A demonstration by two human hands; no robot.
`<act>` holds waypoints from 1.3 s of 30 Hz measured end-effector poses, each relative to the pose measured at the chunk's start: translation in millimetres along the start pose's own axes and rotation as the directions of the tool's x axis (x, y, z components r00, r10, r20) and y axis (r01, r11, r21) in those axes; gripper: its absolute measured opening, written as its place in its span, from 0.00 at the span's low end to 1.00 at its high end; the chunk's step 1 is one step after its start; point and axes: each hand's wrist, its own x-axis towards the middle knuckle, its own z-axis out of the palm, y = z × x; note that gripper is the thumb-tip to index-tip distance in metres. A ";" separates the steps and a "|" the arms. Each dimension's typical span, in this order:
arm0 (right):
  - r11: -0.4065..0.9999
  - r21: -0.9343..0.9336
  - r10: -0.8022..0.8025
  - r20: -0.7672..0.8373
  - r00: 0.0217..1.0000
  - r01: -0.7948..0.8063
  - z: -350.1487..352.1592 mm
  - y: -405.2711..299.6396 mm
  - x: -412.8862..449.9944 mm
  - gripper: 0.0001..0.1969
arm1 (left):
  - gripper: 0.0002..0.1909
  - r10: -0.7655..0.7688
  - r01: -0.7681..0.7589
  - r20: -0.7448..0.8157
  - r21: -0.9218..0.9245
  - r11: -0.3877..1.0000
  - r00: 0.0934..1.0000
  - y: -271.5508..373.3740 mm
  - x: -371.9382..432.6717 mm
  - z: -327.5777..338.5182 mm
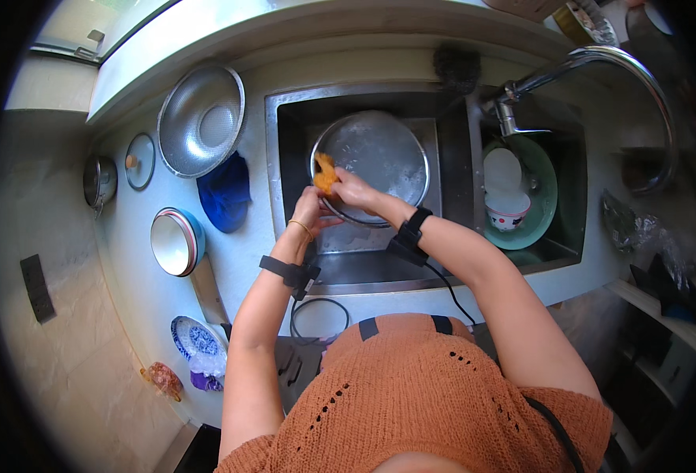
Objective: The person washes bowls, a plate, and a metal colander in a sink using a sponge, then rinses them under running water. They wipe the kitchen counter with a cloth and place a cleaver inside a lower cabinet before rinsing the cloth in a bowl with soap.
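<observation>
A round metal basin (377,154) lies in the left bowl of a steel double sink (359,269), its inside wet with drops or suds. My right hand (352,190) presses an orange scrubbing cloth (325,172) against the basin's left rim. Just below, my left hand (312,211) grips that same rim at the lower left, fingers reaching under the edge. Part of the basin's near rim is hidden by my right hand and wrist.
The right sink bowl holds a green basin (546,222) with a patterned bowl (508,211) and a white dish (501,170). A chrome faucet (614,53) arches above. Leftward stand a metal colander (203,121), blue cloth (225,192), stacked bowls (173,242) and a glass lid (140,165).
</observation>
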 end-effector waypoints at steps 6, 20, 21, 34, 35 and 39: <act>0.973 -0.193 -0.102 0.123 0.987 0.125 -35.6 -15.7 -71.4 0.24 | 0.05 0.200 -0.185 -0.097 0.143 0.972 0.975 14.6 -17.7 22.3; 0.960 0.236 -0.187 0.155 0.970 0.148 -20.8 15.7 -108.1 0.28 | 0.10 0.537 -0.444 0.057 0.638 0.629 0.842 32.3 -39.3 60.2; 0.959 0.236 -0.195 0.159 0.968 0.155 -22.0 13.7 -107.2 0.28 | 0.10 0.544 -0.446 0.052 0.639 0.626 0.838 39.3 -41.0 65.1; 0.575 0.812 -0.173 0.005 0.985 0.096 -106.6 -28.5 -133.1 0.21 | 0.06 0.767 -0.702 0.065 0.458 0.546 0.638 99.3 -89.0 84.0; 0.616 0.770 -0.230 -0.027 0.973 0.167 -113.5 -33.3 -135.8 0.21 | 0.05 0.791 -0.662 -0.066 0.507 0.552 0.608 94.9 -74.0 66.3; 0.720 0.651 -0.208 -0.127 0.970 0.240 -118.2 -39.6 -136.5 0.22 | 0.25 0.577 -0.059 -0.137 0.950 0.307 0.805 40.1 -4.9 24.2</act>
